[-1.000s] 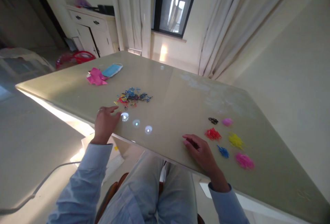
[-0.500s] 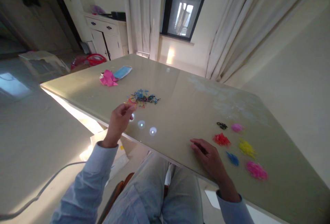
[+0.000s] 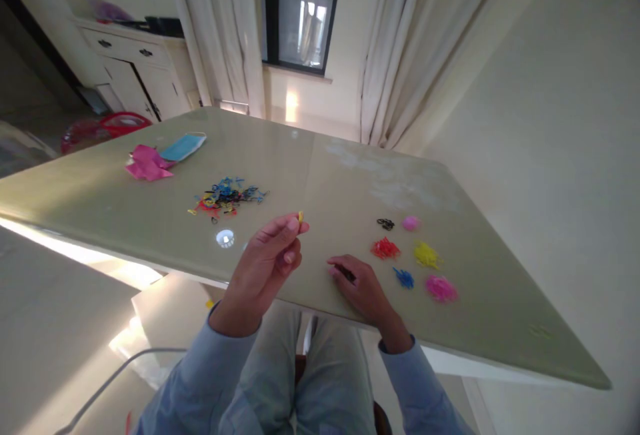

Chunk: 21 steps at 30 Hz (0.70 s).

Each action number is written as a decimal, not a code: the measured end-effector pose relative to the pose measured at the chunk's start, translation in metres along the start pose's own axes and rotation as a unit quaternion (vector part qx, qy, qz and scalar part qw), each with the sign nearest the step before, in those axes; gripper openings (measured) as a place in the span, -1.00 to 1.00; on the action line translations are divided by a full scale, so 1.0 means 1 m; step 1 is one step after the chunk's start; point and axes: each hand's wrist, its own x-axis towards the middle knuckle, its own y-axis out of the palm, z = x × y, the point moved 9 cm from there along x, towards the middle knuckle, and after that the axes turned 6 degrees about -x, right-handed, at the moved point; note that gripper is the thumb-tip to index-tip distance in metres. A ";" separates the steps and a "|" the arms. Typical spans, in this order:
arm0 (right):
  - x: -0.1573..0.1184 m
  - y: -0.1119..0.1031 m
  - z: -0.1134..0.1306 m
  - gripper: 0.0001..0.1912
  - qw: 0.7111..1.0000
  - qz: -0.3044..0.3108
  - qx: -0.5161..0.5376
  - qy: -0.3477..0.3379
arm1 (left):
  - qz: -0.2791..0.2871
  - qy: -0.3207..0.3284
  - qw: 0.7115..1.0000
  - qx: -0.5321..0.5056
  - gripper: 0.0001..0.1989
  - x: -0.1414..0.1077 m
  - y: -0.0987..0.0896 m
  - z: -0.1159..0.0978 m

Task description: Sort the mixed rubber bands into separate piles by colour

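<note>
My left hand (image 3: 273, 255) is raised over the table's near side, thumb and forefinger pinching a small yellow rubber band (image 3: 301, 217). My right hand (image 3: 361, 286) rests on the tabletop near the front edge, fingers loosely curved and a gap showing beside the thumb; nothing is seen in it. Just right of it lie sorted piles of small rubber bands: black (image 3: 385, 223), red (image 3: 385, 248), blue (image 3: 403, 278), yellow (image 3: 427, 255), light pink (image 3: 411, 223) and bright pink (image 3: 441, 288). A mixed heap of bands (image 3: 227, 195) lies left of my left hand.
Beyond the heap, at the table's left, are a crumpled pink piece (image 3: 149, 163) and a blue face mask (image 3: 183, 147). The glossy table (image 3: 320, 175) ends just before my lap. A white cabinet (image 3: 135, 68) and a red basket (image 3: 125, 123) stand behind on the floor.
My left hand has left the mixed heap and moved right and up, with a yellow rubber band now visible in its pinch. The view has swung right; my right hand stays on the table.
</note>
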 end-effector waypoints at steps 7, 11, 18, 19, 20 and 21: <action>0.003 0.003 0.005 -0.85 1.000 0.004 -0.012 -0.004 | 0.036 -0.048 0.998 0.023 -0.72 0.011 0.041 0.044; 0.003 0.008 -0.002 -0.90 0.999 -0.003 -0.033 0.006 | 0.055 -0.058 0.995 0.051 -0.66 0.020 0.061 0.068; 0.006 0.028 -0.018 -0.90 0.985 0.078 -0.142 0.057 | 0.122 -0.047 0.971 0.202 -0.65 0.061 0.104 0.124; 0.006 0.027 -0.018 -0.89 0.985 0.079 -0.141 0.058 | 0.139 -0.045 0.962 0.229 -0.67 0.067 0.113 0.133; 0.005 0.026 -0.018 -0.87 0.986 0.076 -0.134 0.057 | 0.157 -0.046 0.952 0.260 -0.69 0.072 0.120 0.143; 0.005 0.025 -0.017 -0.85 0.989 0.070 -0.121 0.052 | 0.175 -0.049 0.938 0.294 -0.73 0.077 0.128 0.153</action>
